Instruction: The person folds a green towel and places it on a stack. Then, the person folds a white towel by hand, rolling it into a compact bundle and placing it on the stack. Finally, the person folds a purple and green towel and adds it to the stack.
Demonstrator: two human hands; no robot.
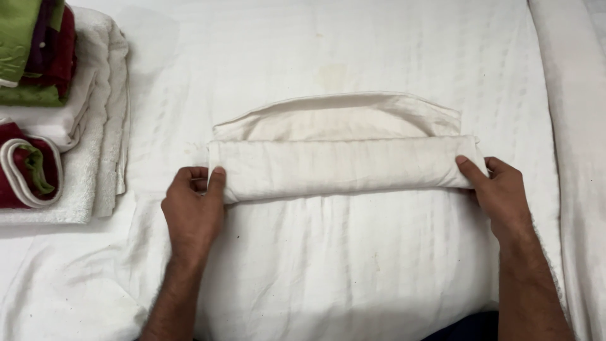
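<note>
— What do we have in our 2 hands?

— We have a white cloth (pixel 344 165) folded into a long band. It lies across the middle of the bed sheet (pixel 353 265), running left to right. Our left hand (pixel 192 205) pinches its left end, thumb on top and the other fingers curled under. Our right hand (pixel 499 189) pinches its right end the same way. Both hands are closed on the cloth.

— Which step are we at?

— We think we are in the middle of folding. The near part is turned over into a thick band, and 1 flat layer of the cloth peeks out on the far side. It has a curved far edge.

— What does the next move need?

— We think both hands must move together, at the same speed, so the band stays straight. The ends should stay even, or the cloth may go crooked.

— What else is here?

— On the far left sits a pile of folded towels (pixel 95 126), white ones below, with green cloth (pixel 19 44) and dark red cloth (pixel 57 50) on top. It is well apart from our hands.
</note>
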